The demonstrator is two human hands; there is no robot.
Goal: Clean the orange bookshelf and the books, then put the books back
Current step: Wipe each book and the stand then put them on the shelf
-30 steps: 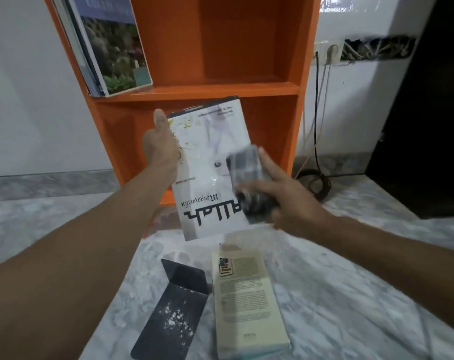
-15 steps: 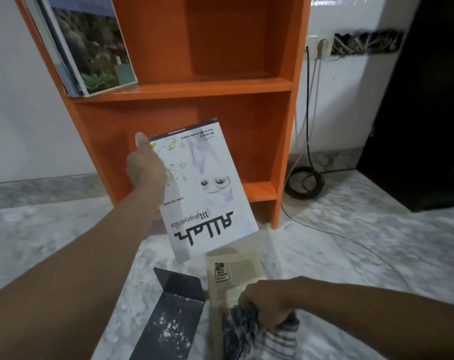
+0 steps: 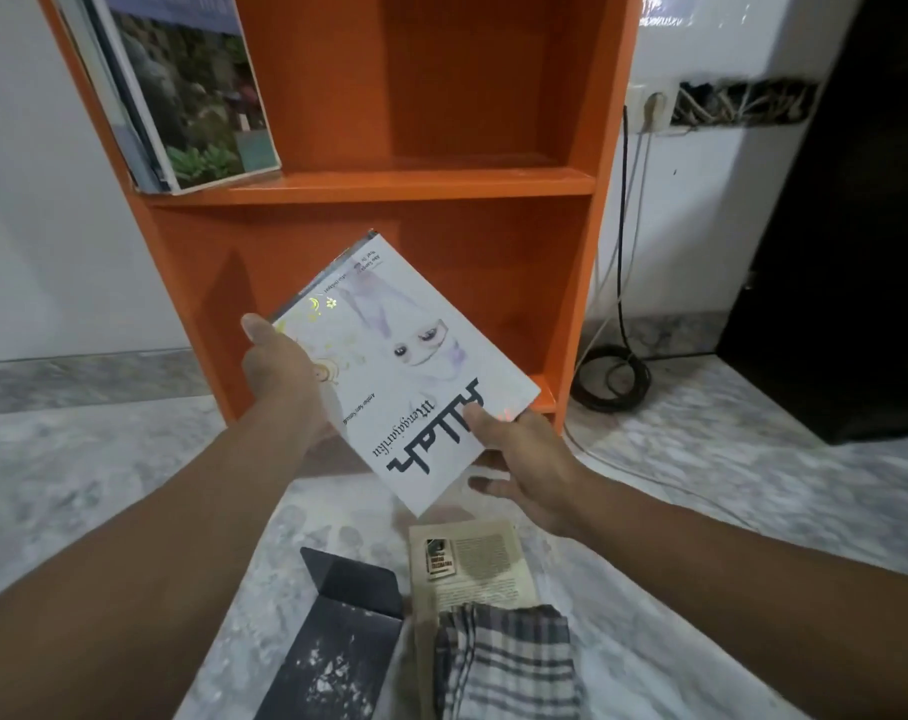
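Left hand [image 3: 280, 368] and right hand [image 3: 527, 459] pinch edges of white book [image 3: 415, 366].

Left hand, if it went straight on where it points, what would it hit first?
Probably the orange bookshelf: the left hand, gripping the white book, points into its lower compartment, so the back panel comes first. Depth is unclear.

One white book [image 3: 405, 371] sits in the fingers [image 3: 254, 328]. Below them lie one beige book [image 3: 472, 563], one checked cloth [image 3: 509, 662] and one black bookend [image 3: 337, 631].

White book [image 3: 415, 366] in both hands [image 3: 280, 371] [image 3: 530, 459]
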